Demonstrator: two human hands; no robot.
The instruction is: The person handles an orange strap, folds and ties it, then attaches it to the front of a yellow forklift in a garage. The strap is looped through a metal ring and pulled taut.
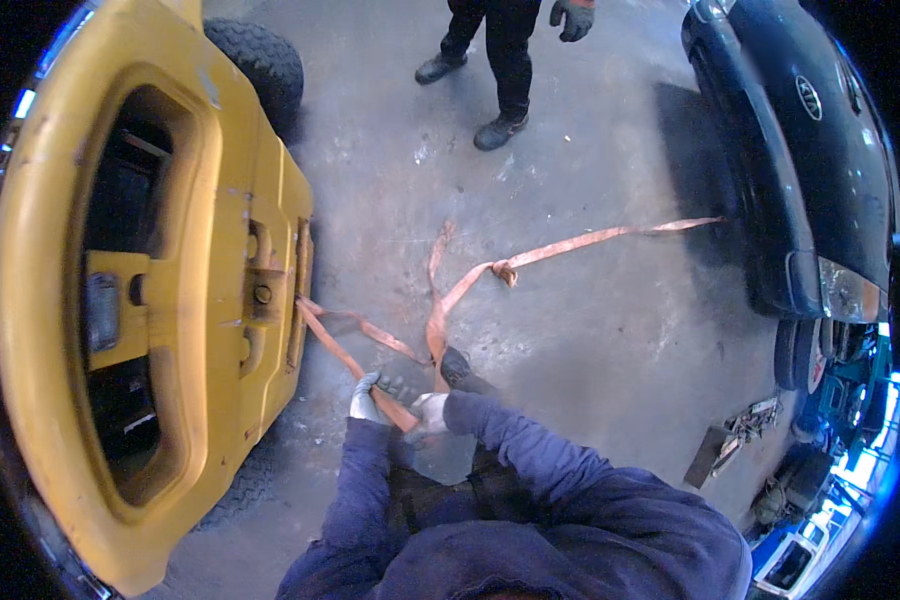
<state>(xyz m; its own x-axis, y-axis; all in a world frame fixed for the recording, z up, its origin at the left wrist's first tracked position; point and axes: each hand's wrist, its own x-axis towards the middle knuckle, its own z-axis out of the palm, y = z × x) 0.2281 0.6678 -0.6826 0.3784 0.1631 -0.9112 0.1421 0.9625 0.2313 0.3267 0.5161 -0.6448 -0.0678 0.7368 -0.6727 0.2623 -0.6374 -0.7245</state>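
Observation:
An orange webbing strap (570,244) runs from under the dark car (802,150) across the concrete floor, with a knot in its middle part. More of the strap passes between my hands and the rear of the yellow vehicle (262,187). My left hand (371,397), in a light work glove, is closed around the strap on the side of the yellow vehicle. Just right of it my right hand (429,412), also gloved, is closed on the strap. Its fingers are partly hidden. Loose strap lies on the floor before me, beside my dark shoe (456,367).
Another person (502,60) in dark trousers and boots stands ahead, a gloved hand at the side. A black tyre (262,75) sits by the yellow vehicle. At the right are a box of metal parts (709,456) and more wheels (799,352).

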